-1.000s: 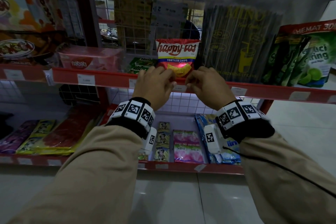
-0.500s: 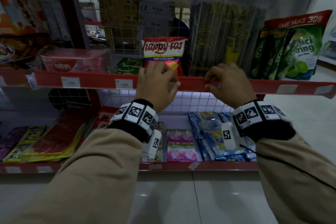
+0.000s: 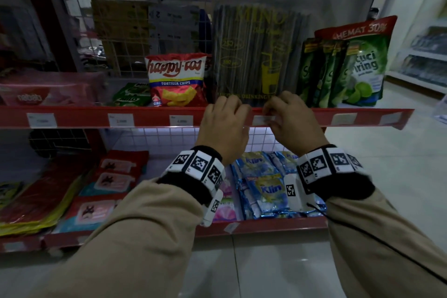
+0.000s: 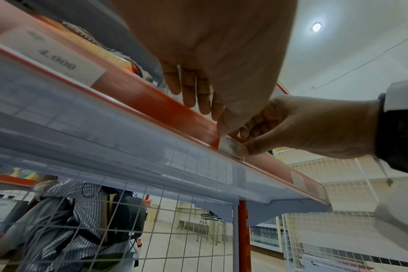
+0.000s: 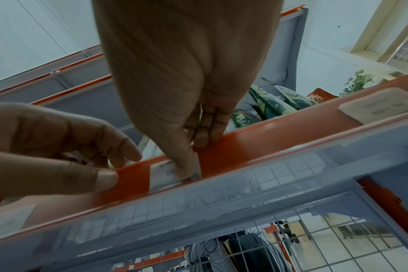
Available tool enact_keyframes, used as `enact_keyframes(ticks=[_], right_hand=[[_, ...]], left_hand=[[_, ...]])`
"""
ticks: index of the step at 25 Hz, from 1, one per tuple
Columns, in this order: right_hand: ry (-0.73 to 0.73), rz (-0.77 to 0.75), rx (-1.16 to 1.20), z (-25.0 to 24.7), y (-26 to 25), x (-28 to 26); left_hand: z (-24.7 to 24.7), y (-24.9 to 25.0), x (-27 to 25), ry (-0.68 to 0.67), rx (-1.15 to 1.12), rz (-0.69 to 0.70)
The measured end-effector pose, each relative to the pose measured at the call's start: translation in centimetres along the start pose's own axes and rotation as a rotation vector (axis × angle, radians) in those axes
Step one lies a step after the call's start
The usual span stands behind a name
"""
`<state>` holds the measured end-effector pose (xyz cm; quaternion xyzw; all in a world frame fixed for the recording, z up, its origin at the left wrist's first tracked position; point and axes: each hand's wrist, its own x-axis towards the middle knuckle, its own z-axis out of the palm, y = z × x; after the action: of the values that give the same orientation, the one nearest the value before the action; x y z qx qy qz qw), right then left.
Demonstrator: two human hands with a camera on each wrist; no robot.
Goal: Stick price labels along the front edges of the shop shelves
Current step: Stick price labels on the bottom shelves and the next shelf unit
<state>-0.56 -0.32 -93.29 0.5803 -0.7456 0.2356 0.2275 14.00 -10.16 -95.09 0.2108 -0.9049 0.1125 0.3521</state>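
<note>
A small white price label (image 3: 263, 120) lies flat on the red front rail (image 3: 150, 116) of the middle shelf, below the pack of drinking straws (image 3: 261, 55). My right hand (image 3: 278, 113) pinches it there. The thumb (image 5: 186, 165) presses the label (image 5: 165, 173) and the fingers (image 5: 205, 136) curl over the rail's top. My left hand (image 3: 227, 116) grips the rail just left of the label, with its thumb (image 5: 100, 179) on the front face and its fingers over the top edge. In the left wrist view the right thumb covers part of the label (image 4: 228, 145).
Three price labels (image 3: 121, 120) sit on the rail to the left and two faint ones (image 3: 343, 118) to the right. A chips bag (image 3: 176, 80), green pouches (image 3: 350, 68) and wafer packs (image 3: 48, 89) stand on the shelf. The lower shelf holds sachets (image 3: 263, 186). A person stands behind the wire mesh (image 4: 82, 220).
Both hands have slid right along the rail, from in front of the chips bag to below the straws pack. The right thumb now presses a label onto the rail.
</note>
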Motion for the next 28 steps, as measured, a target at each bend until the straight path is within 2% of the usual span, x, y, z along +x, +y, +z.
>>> enact_keyframes(ticks=[6,9,11,14,16,19,21,24,28], right_hand=[[-0.016,-0.048,-0.015,-0.1,-0.2,-0.7],[-0.088,0.009,-0.049,0.0,-0.6,-0.2],[-0.09,0.06,0.02,-0.2,-0.6,0.2],[-0.048,0.075,0.167,-0.8,-0.4,1.0],[0.015,0.105,0.349,-1.3,-0.3,1.3],[0.199,0.23,0.69,-1.4,-0.7,1.1],[0.256,0.325,0.893,-1.0,-1.1,0.7],[0.219,0.44,1.137,-0.3,-2.2,0.0],[0.186,0.465,1.224,0.0,-3.2,-0.5]], left_hand=[[0.9,0.3,0.6,0.015,-0.084,-0.075],[1.0,0.4,0.4,0.042,-0.115,-0.095],[1.0,0.4,0.3,0.063,-0.11,-0.085],[1.0,0.4,0.3,0.062,-0.117,-0.094],[1.0,0.3,0.6,0.051,-0.154,-0.135],[0.9,0.2,0.9,0.063,-0.226,-0.176],[1.0,0.2,0.9,0.082,-0.255,-0.183],[1.1,0.4,0.5,0.122,-0.286,-0.209],[1.3,0.4,0.4,0.105,-0.267,-0.24]])
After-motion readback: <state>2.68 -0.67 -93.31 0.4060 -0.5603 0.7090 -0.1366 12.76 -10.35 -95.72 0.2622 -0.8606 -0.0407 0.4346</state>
